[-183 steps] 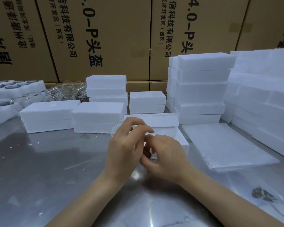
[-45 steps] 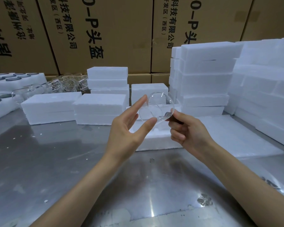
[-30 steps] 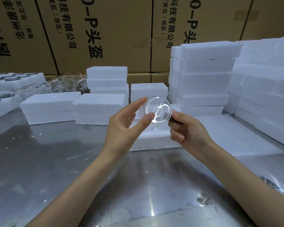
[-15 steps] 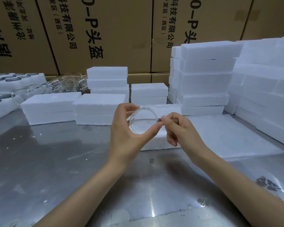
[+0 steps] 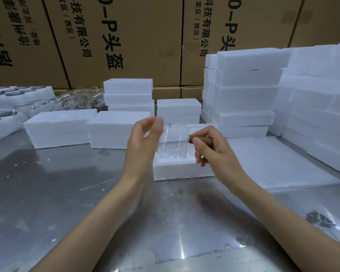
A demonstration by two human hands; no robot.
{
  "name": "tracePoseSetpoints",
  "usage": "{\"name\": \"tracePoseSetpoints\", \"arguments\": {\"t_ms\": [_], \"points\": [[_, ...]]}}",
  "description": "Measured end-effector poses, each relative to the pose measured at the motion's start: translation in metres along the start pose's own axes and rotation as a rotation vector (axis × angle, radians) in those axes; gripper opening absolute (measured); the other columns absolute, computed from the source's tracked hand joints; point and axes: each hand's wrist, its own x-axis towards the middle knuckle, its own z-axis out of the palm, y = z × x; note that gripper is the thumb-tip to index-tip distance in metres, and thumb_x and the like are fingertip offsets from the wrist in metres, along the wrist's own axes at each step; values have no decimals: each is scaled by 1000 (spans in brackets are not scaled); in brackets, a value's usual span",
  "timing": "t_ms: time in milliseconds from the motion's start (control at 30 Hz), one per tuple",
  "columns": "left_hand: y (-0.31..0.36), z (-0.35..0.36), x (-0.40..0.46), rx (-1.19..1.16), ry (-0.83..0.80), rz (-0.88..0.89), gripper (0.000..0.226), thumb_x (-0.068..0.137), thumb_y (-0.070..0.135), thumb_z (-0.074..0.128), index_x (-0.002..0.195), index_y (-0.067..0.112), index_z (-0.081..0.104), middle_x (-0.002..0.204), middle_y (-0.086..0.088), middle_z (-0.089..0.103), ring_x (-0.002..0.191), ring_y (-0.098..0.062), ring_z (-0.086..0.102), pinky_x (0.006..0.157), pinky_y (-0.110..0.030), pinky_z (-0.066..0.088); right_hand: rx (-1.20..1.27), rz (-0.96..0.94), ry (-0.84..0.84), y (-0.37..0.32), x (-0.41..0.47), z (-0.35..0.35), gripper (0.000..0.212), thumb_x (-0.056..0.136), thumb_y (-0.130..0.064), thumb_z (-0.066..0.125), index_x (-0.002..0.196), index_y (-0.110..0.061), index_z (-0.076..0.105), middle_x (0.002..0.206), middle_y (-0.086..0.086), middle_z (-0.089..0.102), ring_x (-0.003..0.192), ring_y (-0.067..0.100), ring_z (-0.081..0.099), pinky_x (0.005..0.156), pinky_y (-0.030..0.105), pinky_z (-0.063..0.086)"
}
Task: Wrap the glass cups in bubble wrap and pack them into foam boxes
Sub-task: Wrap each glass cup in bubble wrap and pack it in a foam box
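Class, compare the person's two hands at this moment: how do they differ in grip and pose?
The right hand pinches the glass cup's wooden handle; the left hand holds nothing. The right hand's fingers are curled round the handle; the left hand's are loosely curved beside the glass cup. Both are raised above the foam box.

My forearms reach forward, bare. My right hand (image 5: 210, 146) pinches the cup's wooden handle (image 5: 201, 140) between thumb and forefinger — other fingers curled under. My left hand (image 5: 143, 142) is raised beside the glass, fingers loosely bent, blurred.

Steel table (image 5: 47, 193) (glare-streaked) before stacked printed cardboard cartons (image 5: 126, 36)
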Motion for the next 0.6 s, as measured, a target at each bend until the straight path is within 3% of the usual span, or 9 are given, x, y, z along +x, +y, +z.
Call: {"name": "tracePoseSetpoints", "arguments": {"t_ms": [67, 100, 233, 367, 433, 600], "points": [[-3, 3, 0, 95, -118, -67, 91, 58, 81, 54, 131, 26, 50, 135, 9, 55, 122, -10, 54, 108, -38, 41, -1, -25, 4, 0, 1, 0, 9, 96, -12, 51, 89, -17, 53, 57, -13, 54, 58, 8, 51, 53, 19, 42], [-4, 5, -2, 123, -174, -77, 97, 54, 81, 54, 134, 26, 47, 139, 6, 52, 123, -13, 54, 108, -40, 41, -15, -38, 4, 0, 0, 0, 9, 97, -12, 50, 90, -17, 53, 58, -14, 54, 58, 8, 51, 54, 20, 42], [-14, 9, -4, 144, -221, -10, 84, 59, 70, 62, 132, 34, 41, 134, 4, 55, 114, -17, 61, 100, -41, 49, -41, -79, 19, -1, -1, -3, 10, 95, -19, 54, 87, -13, 55, 54, -12, 47, 53, 11, 44, 51, 23, 40], [-14, 5, -4, 203, -196, 84, 70, 69, 61, 65, 131, 39, 41, 117, 16, 61, 97, -2, 65, 77, -17, 52, -135, -62, 19, -3, 2, -7, 23, 94, -29, 56, 82, -10, 60, 50, -13, 37, 47, 6, 37, 46, 17, 32], [-11, 3, -4, 239, -192, 128, 66, 72, 56, 63, 132, 40, 39, 114, 19, 60, 92, 4, 62, 69, -11, 49, -172, -16, -9, -3, 3, -8, 27, 94, -30, 56, 76, -11, 61, 48, -14, 35, 44, 4, 35, 44, 14, 30], [-7, -2, -3, 285, -196, 196, 69, 73, 55, 63, 134, 41, 36, 113, 22, 60, 90, 3, 62, 74, -19, 53, -27, 174, -105, -10, 1, -8, 49, 93, -41, 54, 51, -21, 38, 47, -9, 24, 42, 9, 19, 41, 19, 21]]}}
